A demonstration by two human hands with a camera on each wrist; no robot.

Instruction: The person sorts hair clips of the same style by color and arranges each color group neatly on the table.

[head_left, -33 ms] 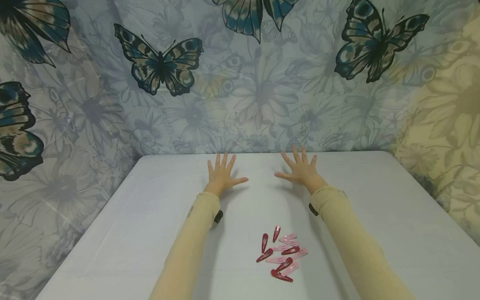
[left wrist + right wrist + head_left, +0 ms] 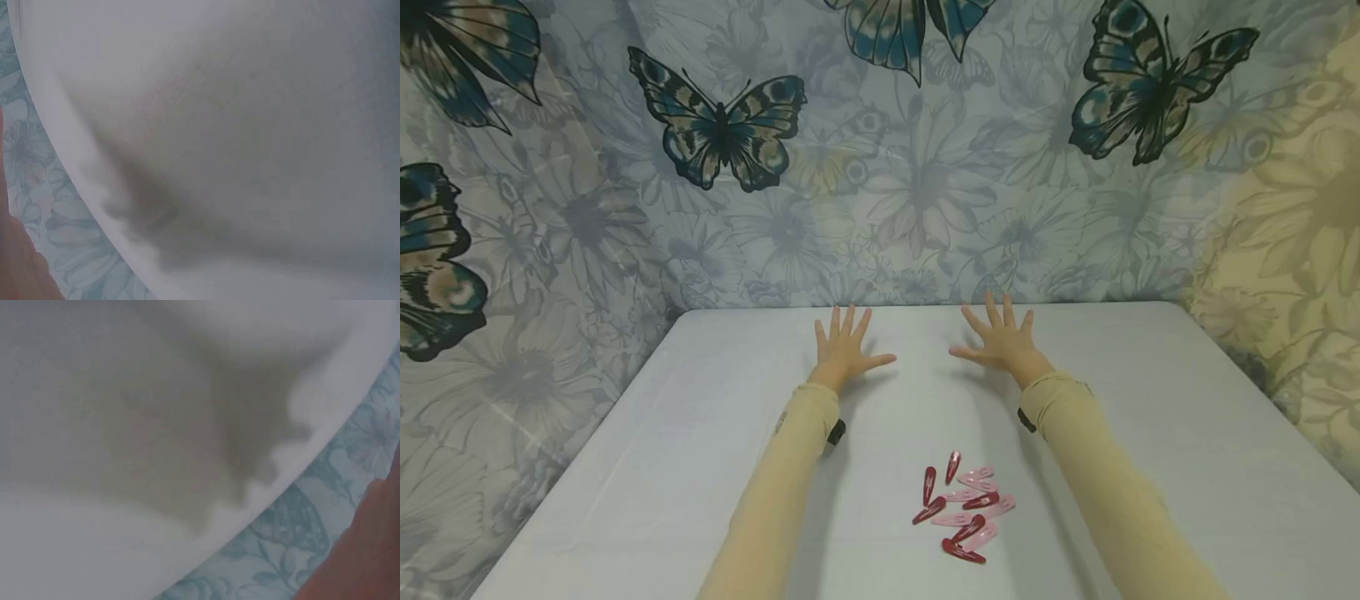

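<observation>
Over the far part of the white table, my left hand is spread wide with straight fingers and holds nothing. To its right, my right hand is likewise spread, its thumb pointing toward the left one. Nearer to me, between the forearms, lies a loose group of snap hair clips. Several are dark red, such as one red hair clip; others are pale pink, such as one pink hair clip. Some of them overlap. Both hands are well apart from the clips. The wrist views show only a part of each hand and its shadow.
The white table ends just beyond the fingertips at a wall hung with butterfly-and-flower fabric. Small dark bands show under the sleeve cuffs. Shadows of the hands fall on the tabletop.
</observation>
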